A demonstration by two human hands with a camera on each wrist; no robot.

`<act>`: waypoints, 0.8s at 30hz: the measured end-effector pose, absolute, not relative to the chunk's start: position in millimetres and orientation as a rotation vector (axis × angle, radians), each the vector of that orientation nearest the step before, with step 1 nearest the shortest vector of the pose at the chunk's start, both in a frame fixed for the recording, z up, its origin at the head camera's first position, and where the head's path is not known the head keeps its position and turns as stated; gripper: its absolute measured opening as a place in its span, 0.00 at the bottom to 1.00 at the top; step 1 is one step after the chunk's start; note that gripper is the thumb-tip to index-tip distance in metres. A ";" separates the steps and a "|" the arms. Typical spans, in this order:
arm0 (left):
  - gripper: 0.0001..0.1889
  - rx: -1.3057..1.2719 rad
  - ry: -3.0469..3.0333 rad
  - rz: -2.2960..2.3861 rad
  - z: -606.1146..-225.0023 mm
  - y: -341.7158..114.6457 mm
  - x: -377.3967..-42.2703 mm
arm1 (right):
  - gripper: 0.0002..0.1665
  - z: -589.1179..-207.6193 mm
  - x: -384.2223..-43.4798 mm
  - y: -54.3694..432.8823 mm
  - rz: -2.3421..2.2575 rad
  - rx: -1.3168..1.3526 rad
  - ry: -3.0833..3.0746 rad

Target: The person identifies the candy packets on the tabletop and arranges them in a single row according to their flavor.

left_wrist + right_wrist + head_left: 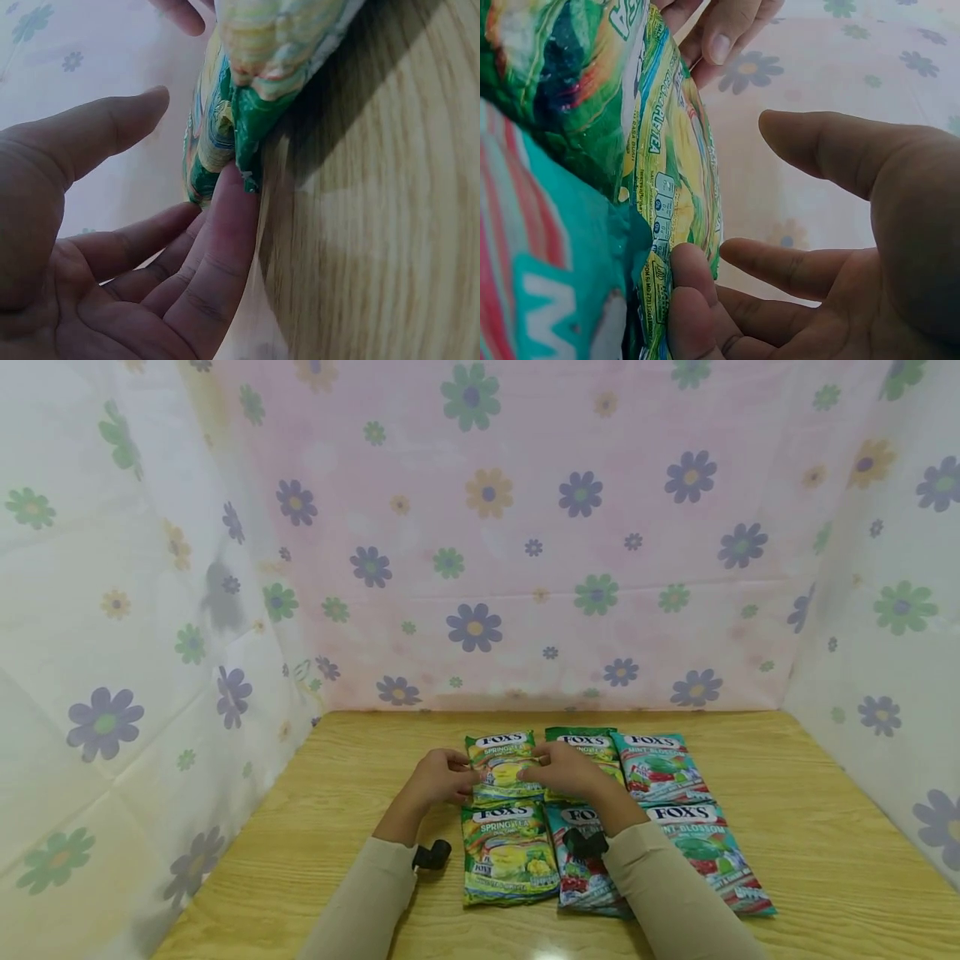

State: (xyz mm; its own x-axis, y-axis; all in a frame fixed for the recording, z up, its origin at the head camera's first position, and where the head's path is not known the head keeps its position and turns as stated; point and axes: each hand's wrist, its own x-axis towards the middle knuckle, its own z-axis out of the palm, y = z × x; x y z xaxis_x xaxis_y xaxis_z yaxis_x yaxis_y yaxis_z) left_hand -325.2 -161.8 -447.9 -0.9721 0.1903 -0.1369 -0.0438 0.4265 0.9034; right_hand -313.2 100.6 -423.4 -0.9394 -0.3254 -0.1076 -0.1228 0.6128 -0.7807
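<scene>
A green and yellow Fox's Spring Tea candy bag (504,770) lies at the back left of a group of candy bags, between the two hands. My left hand (441,777) is at its left edge; in the left wrist view the fingertips touch the green edge of a bag while the thumb (112,127) stays apart. From the other side, my right hand (572,772) reaches over the neighbouring bags to the right edge. Its fingers are extended along the yellow side of the bag (679,157) in the right wrist view, thumb (817,142) lifted off.
Another Spring Tea bag (510,860) lies in front, and one (588,739) at back middle, partly behind the right hand. Teal Mint Blossom bags (663,768) lie to the right, one partly under the right forearm. The wooden table (300,843) meets flowered cloth walls (525,527).
</scene>
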 end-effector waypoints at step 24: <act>0.32 0.153 2.492 1.629 -445.4 -163.9 -324.8 | 0.35 -419.8 -312.6 95.9 -1.380 -0.329 2.558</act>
